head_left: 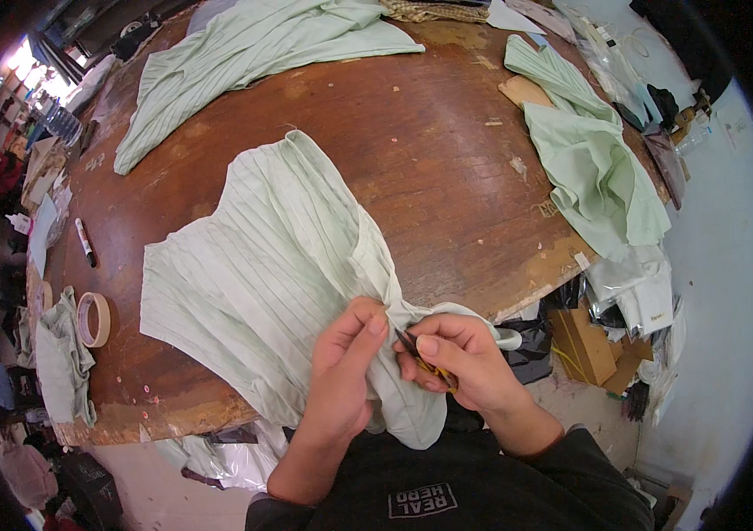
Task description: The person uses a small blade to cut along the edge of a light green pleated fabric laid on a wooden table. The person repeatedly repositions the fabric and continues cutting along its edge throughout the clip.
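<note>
A pale green striped garment [244,230] lies spread on the brown wooden table and hangs over its near edge toward me. My left hand [345,354] pinches a gathered part of its edge between thumb and fingers. Close beside it, my right hand [456,354] is closed round small thread snips [434,369] with dark blades and yellowish handles. The blade tips point at the fabric by my left fingertips; whether they touch it, I cannot tell. Some cloth also runs behind my right hand and shows past it on the right.
More pale green striped cloth lies at the far left [253,44] and far right [598,168] of the table [412,142]. A tape roll [93,319], a marker [85,242] and a folded cloth [64,363] sit along the left side. Below the right edge stands a cardboard box [582,343] among plastic bags.
</note>
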`<state>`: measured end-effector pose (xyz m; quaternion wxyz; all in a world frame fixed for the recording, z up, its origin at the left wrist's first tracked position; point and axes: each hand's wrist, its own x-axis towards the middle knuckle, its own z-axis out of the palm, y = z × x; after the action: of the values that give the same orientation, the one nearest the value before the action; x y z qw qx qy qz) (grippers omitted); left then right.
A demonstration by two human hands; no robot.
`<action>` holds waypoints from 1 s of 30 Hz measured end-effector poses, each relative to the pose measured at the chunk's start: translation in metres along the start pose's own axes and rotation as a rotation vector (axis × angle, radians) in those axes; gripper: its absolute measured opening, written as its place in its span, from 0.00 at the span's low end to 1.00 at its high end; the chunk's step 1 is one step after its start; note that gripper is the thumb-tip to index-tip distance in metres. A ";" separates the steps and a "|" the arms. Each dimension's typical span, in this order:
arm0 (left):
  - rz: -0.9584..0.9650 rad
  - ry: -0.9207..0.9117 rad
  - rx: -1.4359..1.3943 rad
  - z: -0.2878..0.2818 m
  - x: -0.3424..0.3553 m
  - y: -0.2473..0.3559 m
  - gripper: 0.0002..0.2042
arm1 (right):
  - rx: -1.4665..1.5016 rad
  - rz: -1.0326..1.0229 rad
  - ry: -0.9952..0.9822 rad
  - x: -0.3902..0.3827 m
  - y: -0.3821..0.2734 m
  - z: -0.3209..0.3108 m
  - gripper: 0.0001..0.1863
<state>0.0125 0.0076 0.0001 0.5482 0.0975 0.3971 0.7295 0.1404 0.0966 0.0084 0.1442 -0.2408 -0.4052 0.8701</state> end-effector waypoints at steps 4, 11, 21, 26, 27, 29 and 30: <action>-0.009 -0.007 -0.031 0.002 0.000 -0.001 0.06 | -0.015 0.009 0.008 0.002 -0.001 -0.002 0.14; -0.001 -0.023 0.015 0.004 -0.002 0.002 0.07 | -0.066 0.021 0.034 0.002 0.003 -0.005 0.12; 0.070 -0.018 0.073 -0.004 0.000 -0.007 0.06 | -0.112 -0.192 0.027 -0.005 0.007 -0.010 0.13; 0.060 0.075 0.055 -0.001 -0.002 -0.007 0.06 | -0.857 -0.632 0.196 0.000 0.007 -0.004 0.22; 0.060 0.071 0.047 -0.002 -0.002 -0.008 0.07 | -1.005 -0.660 0.157 0.002 0.001 -0.002 0.24; 0.060 0.065 0.032 -0.006 0.000 -0.012 0.08 | -1.021 -0.694 0.182 0.005 0.006 0.001 0.23; 0.084 0.061 0.057 -0.004 0.000 -0.013 0.08 | -1.028 -0.711 0.195 0.007 0.010 0.001 0.23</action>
<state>0.0190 0.0070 -0.0117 0.5020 0.1074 0.4298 0.7428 0.1335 0.0927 -0.0003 0.3266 -0.2082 -0.8117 0.4373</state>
